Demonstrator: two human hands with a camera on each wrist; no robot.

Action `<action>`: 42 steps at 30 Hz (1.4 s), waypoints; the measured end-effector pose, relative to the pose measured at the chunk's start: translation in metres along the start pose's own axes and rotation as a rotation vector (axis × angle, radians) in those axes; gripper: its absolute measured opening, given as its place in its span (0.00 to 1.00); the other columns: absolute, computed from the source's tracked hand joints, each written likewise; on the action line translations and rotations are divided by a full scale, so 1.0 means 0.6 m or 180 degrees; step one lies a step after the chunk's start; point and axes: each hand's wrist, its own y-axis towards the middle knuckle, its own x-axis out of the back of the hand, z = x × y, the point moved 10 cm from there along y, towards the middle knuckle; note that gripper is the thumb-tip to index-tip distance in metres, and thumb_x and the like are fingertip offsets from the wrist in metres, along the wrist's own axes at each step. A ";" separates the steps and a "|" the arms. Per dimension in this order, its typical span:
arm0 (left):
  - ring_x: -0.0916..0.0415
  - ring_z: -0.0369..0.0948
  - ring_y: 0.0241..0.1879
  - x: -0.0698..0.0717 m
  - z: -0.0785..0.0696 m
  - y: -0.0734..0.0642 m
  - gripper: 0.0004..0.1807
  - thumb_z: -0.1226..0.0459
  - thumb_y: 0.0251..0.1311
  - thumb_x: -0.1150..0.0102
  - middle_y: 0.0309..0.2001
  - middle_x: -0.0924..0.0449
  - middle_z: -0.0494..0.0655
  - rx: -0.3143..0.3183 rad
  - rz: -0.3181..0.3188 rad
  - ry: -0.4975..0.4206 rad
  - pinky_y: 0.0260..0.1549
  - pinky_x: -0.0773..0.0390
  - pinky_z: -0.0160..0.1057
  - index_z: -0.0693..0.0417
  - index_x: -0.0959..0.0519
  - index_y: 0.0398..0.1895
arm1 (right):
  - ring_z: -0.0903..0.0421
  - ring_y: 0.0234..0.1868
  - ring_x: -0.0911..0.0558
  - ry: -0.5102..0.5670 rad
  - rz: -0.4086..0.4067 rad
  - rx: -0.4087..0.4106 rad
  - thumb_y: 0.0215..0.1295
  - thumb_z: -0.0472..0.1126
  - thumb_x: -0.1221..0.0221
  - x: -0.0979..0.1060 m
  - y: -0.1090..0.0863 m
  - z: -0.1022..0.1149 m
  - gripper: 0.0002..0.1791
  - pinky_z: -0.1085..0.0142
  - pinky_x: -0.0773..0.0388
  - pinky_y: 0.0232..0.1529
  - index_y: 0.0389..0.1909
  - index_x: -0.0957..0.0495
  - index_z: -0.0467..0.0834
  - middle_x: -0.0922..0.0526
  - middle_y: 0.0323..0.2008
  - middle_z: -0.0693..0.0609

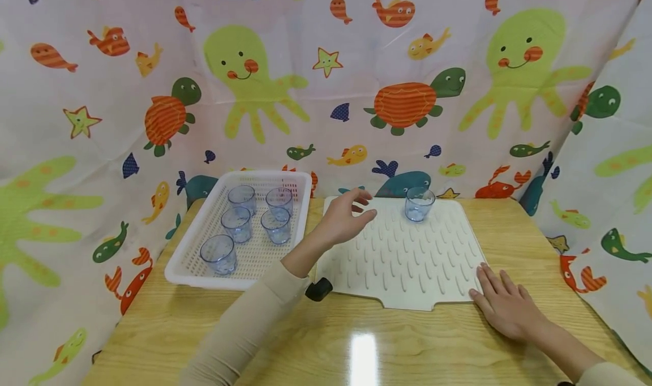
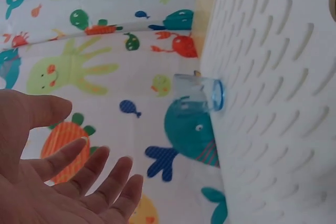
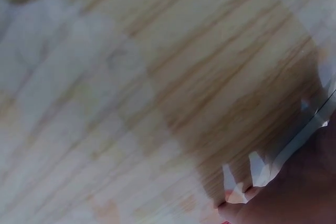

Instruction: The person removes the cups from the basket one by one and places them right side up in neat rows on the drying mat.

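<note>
My left hand (image 1: 344,218), fingers loosely bent with nothing in them, hangs over the left part of a white ridged draining mat (image 1: 402,250). To the right of that hand, one clear bluish glass (image 1: 420,205) stands upright near the mat's back edge. In the left wrist view the same glass (image 2: 198,94) appears beyond the spread fingers, apart from them. My right hand (image 1: 509,305) lies flat at the mat's lower right corner, fingertips at its edge. The right wrist view shows mostly wood grain, with part of the right hand (image 3: 289,198) dark at the corner.
A white perforated basket (image 1: 178,261) at the left holds several bluish glasses (image 1: 219,254), all upright. Both basket and mat rest on a wooden table (image 1: 417,346). Behind and at the sides hangs a curtain (image 1: 326,29) printed with sea animals.
</note>
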 end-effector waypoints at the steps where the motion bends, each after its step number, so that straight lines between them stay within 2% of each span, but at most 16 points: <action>1: 0.23 0.53 0.61 0.010 -0.001 -0.006 0.21 0.58 0.72 0.42 0.60 0.22 0.53 -0.0002 -0.0017 -0.0007 0.58 0.21 0.49 0.55 0.26 0.64 | 0.19 0.73 0.53 -0.0004 -0.0003 -0.0001 0.82 0.61 0.63 0.001 0.000 0.000 0.43 0.20 0.57 0.61 0.78 0.52 0.29 0.52 0.78 0.29; 5: 0.24 0.53 0.61 0.051 -0.006 -0.028 0.22 0.58 0.72 0.41 0.61 0.23 0.55 -0.0024 -0.0105 0.0003 0.58 0.22 0.51 0.56 0.26 0.65 | 0.19 0.72 0.52 -0.0025 -0.0028 0.0007 0.82 0.61 0.63 0.006 0.000 0.004 0.42 0.20 0.56 0.61 0.78 0.51 0.29 0.51 0.78 0.29; 9: 0.23 0.52 0.59 0.086 -0.009 -0.048 0.20 0.59 0.71 0.40 0.59 0.22 0.52 -0.0089 -0.0211 0.0032 0.59 0.22 0.50 0.54 0.25 0.63 | 0.19 0.72 0.52 -0.0023 -0.0027 0.0006 0.83 0.60 0.62 0.011 -0.003 0.010 0.42 0.20 0.55 0.61 0.78 0.50 0.28 0.50 0.77 0.28; 15: 0.24 0.50 0.59 0.132 -0.001 -0.072 0.20 0.61 0.71 0.40 0.59 0.23 0.51 -0.0116 -0.0284 -0.0019 0.60 0.24 0.50 0.55 0.25 0.63 | 0.19 0.73 0.54 0.0079 0.0032 -0.0006 0.83 0.58 0.64 0.005 -0.003 0.003 0.41 0.20 0.58 0.61 0.78 0.52 0.29 0.52 0.78 0.29; 21: 0.23 0.50 0.60 0.183 0.021 -0.097 0.20 0.61 0.71 0.40 0.60 0.22 0.53 -0.0045 -0.0485 0.0098 0.60 0.24 0.52 0.54 0.25 0.63 | 0.21 0.73 0.49 -0.0093 0.0018 0.0028 0.84 0.57 0.65 0.003 -0.001 -0.004 0.38 0.21 0.51 0.62 0.78 0.48 0.30 0.47 0.77 0.30; 25: 0.24 0.52 0.61 0.210 0.031 -0.114 0.19 0.61 0.72 0.40 0.60 0.22 0.55 0.0043 -0.0613 0.0038 0.61 0.25 0.52 0.55 0.25 0.63 | 0.21 0.72 0.45 -0.0222 -0.0027 0.0038 0.84 0.56 0.65 0.006 0.000 -0.005 0.37 0.22 0.47 0.62 0.78 0.46 0.31 0.44 0.76 0.31; 28: 0.26 0.53 0.63 0.227 0.037 -0.127 0.19 0.62 0.72 0.42 0.60 0.23 0.54 0.0084 -0.0661 -0.0039 0.63 0.26 0.53 0.56 0.26 0.64 | 0.22 0.73 0.47 -0.0192 -0.0012 0.0019 0.84 0.56 0.66 0.005 0.000 -0.006 0.37 0.22 0.49 0.63 0.78 0.48 0.31 0.45 0.77 0.31; 33: 0.27 0.51 0.64 0.255 0.050 -0.149 0.21 0.61 0.73 0.42 0.63 0.25 0.53 0.0143 -0.0736 -0.0009 0.65 0.28 0.53 0.56 0.27 0.65 | 0.21 0.74 0.51 -0.0096 -0.0001 -0.0016 0.84 0.56 0.67 0.001 0.000 -0.006 0.38 0.22 0.53 0.63 0.79 0.51 0.31 0.48 0.78 0.30; 42: 0.29 0.55 0.65 0.308 0.098 -0.198 0.23 0.60 0.73 0.41 0.65 0.27 0.55 0.0391 -0.0975 0.0220 0.67 0.31 0.58 0.56 0.29 0.67 | 0.21 0.74 0.53 -0.0060 0.0017 0.0007 0.84 0.56 0.67 -0.002 0.000 -0.004 0.38 0.22 0.55 0.63 0.80 0.55 0.31 0.52 0.79 0.31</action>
